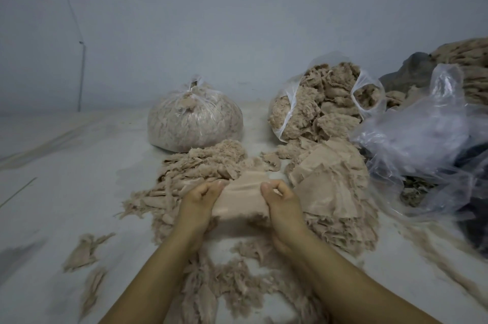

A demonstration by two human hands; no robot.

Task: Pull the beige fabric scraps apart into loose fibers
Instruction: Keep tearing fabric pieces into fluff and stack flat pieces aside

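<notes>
Head view; both hands low centre, forearms entering from bottom edge. Left hand (202, 198) fingers curled, gripping left edge of beige fabric scrap (241, 198); right hand (280, 201) fingers curled, gripping its right edge; thumbs on top; scrap stretched taut betw. the two hands, lower edge frayed.

Scrap held just above white floor sheet (66, 165), betw. two heaps: shredded fibre heap (200, 165) to left and beyond left hand; stack of flat uncut scraps (332, 178) just beside right hand, its near side ragged. More loose fibres (224, 286) on sheet under and betw. forearms; a few stray tufts (81, 249) apart at lower left.

Behind: tied clear bag (195, 118), full of fibres, knot at top, against wall; to its right an open clear bag (324, 104) overflowing w/ fluffy beige material, spilling toward scrap stack. Far right: crumpled clear plastic (422, 133), contents of it cannot tell; dark cloth (406, 70) behind it; a beige pile (470, 67) at right edge, partly cut off. Pale wall (211, 20) at back.
</notes>
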